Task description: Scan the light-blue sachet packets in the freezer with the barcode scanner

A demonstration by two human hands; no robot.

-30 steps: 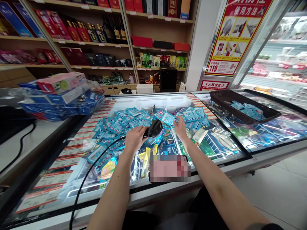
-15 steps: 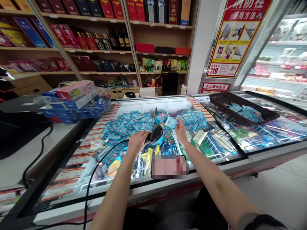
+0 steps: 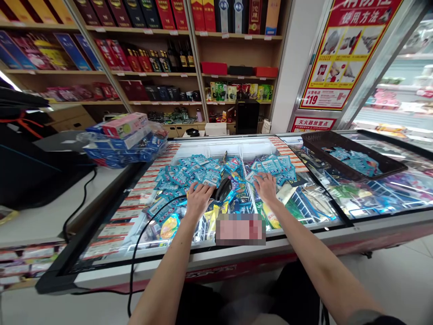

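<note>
My left hand is wrapped around the handle of a black corded barcode scanner, low over the glass freezer top. Its cable runs down to the left. A wide heap of small blue packets spreads beyond and left of the scanner. To the right, my right hand rests palm down with fingers apart at the near edge of a smaller pile of blue packets. One loose packet lies beside its fingertips. A blurred-out flat rectangular thing lies on the glass near the front edge.
A brown plastic tray with more blue packets stands on the right part of the freezer. At left are plastic-wrapped boxes on the counter. Frozen goods in wire baskets show through the glass. Shelves of boxes and bottles stand behind.
My right hand has let go of the blue packet it pinched and moved slightly right, onto the right pile. My left hand keeps the scanner. The view has shifted a little left.
</note>
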